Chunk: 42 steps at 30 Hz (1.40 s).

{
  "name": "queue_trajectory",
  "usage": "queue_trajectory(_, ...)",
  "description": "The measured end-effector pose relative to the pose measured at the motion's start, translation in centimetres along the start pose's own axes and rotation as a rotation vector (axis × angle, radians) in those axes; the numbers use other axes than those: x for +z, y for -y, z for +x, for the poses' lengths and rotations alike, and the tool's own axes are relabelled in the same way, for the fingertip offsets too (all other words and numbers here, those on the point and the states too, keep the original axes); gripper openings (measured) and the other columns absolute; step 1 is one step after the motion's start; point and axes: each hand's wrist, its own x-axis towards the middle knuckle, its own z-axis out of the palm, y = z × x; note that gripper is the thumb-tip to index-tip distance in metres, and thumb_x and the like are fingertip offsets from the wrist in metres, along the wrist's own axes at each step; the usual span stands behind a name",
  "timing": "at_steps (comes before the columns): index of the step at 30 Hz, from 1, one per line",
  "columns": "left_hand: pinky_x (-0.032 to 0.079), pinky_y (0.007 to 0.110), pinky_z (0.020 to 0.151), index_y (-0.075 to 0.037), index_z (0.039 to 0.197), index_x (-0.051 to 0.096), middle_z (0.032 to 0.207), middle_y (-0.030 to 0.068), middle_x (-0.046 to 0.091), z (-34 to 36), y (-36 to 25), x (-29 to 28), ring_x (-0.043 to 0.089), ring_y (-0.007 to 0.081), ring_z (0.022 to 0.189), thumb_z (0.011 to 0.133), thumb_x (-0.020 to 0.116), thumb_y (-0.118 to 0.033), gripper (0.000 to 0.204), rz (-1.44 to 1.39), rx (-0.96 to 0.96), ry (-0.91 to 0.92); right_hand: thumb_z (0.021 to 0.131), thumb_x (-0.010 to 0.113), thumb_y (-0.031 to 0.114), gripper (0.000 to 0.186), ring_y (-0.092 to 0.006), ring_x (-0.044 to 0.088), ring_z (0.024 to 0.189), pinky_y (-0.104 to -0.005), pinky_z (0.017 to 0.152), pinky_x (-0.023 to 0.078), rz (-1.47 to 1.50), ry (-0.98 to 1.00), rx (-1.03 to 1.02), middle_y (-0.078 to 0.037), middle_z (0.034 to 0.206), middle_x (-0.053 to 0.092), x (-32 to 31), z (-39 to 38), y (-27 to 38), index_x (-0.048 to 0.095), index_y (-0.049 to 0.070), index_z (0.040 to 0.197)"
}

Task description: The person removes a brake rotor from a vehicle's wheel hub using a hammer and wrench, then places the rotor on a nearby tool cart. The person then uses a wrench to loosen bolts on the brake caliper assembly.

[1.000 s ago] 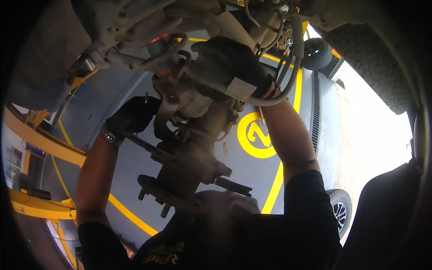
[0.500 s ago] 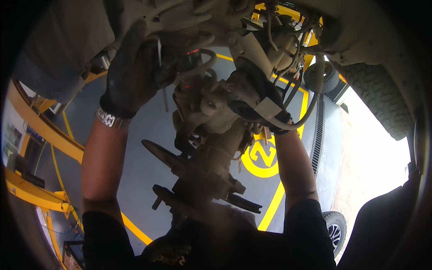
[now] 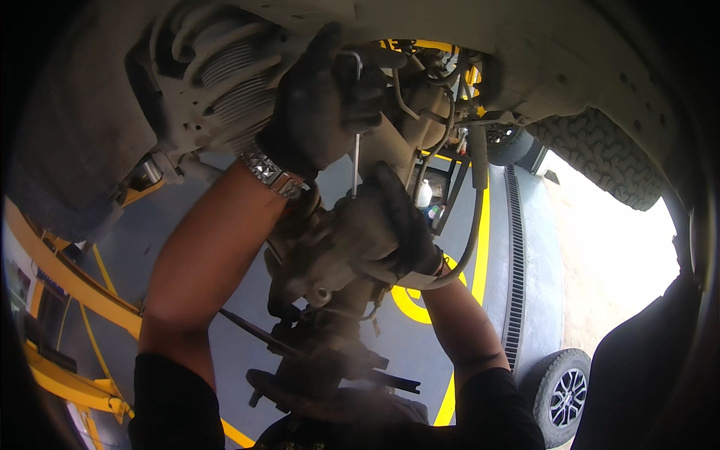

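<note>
My left hand point(image 3: 322, 105), in a black glove with a metal watch at the wrist, is raised at upper centre with fingers closed round a thin silver L-shaped tool point(image 3: 356, 161). The tool stands upright; its lower end reaches a dusty metal suspension assembly point(image 3: 337, 247), and I cannot tell whether it is seated there. My right hand point(image 3: 401, 221), also gloved, is lower and to the right, its fingers wrapped on that assembly beside the tool's lower end. A dark hose point(image 3: 472, 236) curves past my right wrist.
The vehicle's dusty underside point(image 3: 562, 60) spans the top, with a mounted tyre point(image 3: 592, 157) at upper right. Yellow lift arms point(image 3: 75, 259) stand at left. A loose wheel point(image 3: 562, 394) is at lower right, near a floor drain point(image 3: 514, 285). A white bottle point(image 3: 424, 193) stands beyond my hands.
My left hand has moved up and to the right, carrying the silver tool over the assembly. My right hand has shifted down, staying on the assembly.
</note>
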Motion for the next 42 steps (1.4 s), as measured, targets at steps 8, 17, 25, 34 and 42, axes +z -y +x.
queue_trajectory(8, 0.025, 0.02, 0.041, -0.003, 0.097, 0.063, 0.053, -0.0036, 0.039, -1.6, -0.2, 3.1, 0.028, 0.0062, 0.042, 0.096, 0.039, -0.052, 0.055, 0.301, -0.063, -0.156, 0.056, 0.087, 0.018, 0.111, -0.0321, 0.052, 0.119, -0.0401, 0.099, 0.041, -0.196, 0.097, -0.202, -0.02, 0.128, 0.052, -1.3, 1.2, 1.8, 0.023, -0.004, 0.145)
queue_trajectory(17, 0.025, 0.021, 0.042, -0.003, 0.1, 0.064, 0.053, -0.0045, 0.038, -1.5, 0.4, 2.4, 0.028, 0.0058, 0.043, 0.096, 0.043, -0.049, 0.051, 0.182, -0.062, -0.031, 0.055, 0.084, 0.015, 0.11, -0.0386, 0.054, 0.116, -0.0428, 0.099, 0.042, -0.316, 0.12, -0.213, -0.025, 0.131, 0.048, -1.3, 0.9, 1.9, 0.022, -0.009, 0.143)
queue_trajectory(25, 0.024, 0.022, 0.041, -0.007, 0.084, 0.058, 0.056, -0.003, 0.042, -0.8, 1.1, 2.0, 0.031, 0.0049, 0.045, 0.097, 0.049, -0.04, 0.037, 0.239, -0.224, 0.05, 0.061, 0.086, 0.029, 0.105, -0.0326, 0.053, 0.115, -0.041, 0.098, 0.042, -0.329, 0.127, 0.044, -0.019, 0.126, 0.05, -0.7, 1.4, 2.9, 0.027, -0.003, 0.142)
queue_trajectory(34, 0.028, 0.022, 0.041, -0.004, 0.093, 0.06, 0.054, -0.0023, 0.041, 1.1, 2.0, 1.2, 0.033, 0.0078, 0.042, 0.097, 0.044, -0.042, 0.041, 0.229, -0.36, 0.01, 0.059, 0.085, 0.026, 0.088, -0.0369, 0.053, 0.112, -0.0432, 0.097, 0.043, -0.539, 0.077, -0.068, -0.019, 0.12, 0.053, -0.6, 1.5, 0.8, 0.043, -0.001, 0.132)
queue_trajectory(42, 0.034, 0.021, 0.045, -0.009, 0.09, 0.059, 0.063, -0.0013, 0.051, 1.0, 2.2, -0.9, 0.039, 0.008, 0.048, 0.094, 0.054, -0.035, 0.027, -0.055, -0.481, 0.121, 0.059, 0.084, 0.018, 0.071, -0.035, 0.055, 0.106, -0.0417, 0.093, 0.044, -0.444, 0.109, -0.228, -0.016, 0.113, 0.055, -0.2, 1.9, 1.4, 0.051, 0.001, 0.12)
